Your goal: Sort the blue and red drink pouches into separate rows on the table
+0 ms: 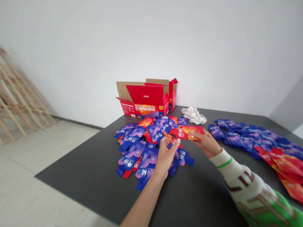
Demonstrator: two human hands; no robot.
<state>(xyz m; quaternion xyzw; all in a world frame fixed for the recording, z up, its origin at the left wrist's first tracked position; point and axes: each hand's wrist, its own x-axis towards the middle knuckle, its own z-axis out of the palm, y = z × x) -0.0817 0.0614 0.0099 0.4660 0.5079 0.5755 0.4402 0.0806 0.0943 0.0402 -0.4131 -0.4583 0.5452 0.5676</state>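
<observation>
- My right hand [207, 143] holds one red pouch [186, 131] by its right end; the thumb lies on the front face and the fingers are closed narrow on it.
- This red pouch is kept in the air, printed side to the camera, over the right far part of the mixed pile [133, 153].
- My left hand [165, 156] is in front of the red pouch and a little to the left, over the pile. The thumb and the forefinger are wide apart, and I see nothing between them. If the lower fingers touch the pile, I cannot tell.
- The mixed pile has blue and red pouches, lying loosely one over another in many directions on the dark table [94, 165].
- Just behind the pile there is a red carton [148, 100] with its flaps open; a second carton [173, 94] is behind it, on the right.
- A crumpled white item [193, 115] lies on the table, to the right of the cartons.
- On the right side, blue pouches [248, 138] lie overlapping in a long group, and nearer to me some red-orange pouches [287, 165] lie against them.
- My right arm has a white and green sleeve [252, 189]; my left forearm is bare.
- Far left, a wooden frame [16, 97] leans by the white wall [94, 47], above the pale floor [33, 179].
</observation>
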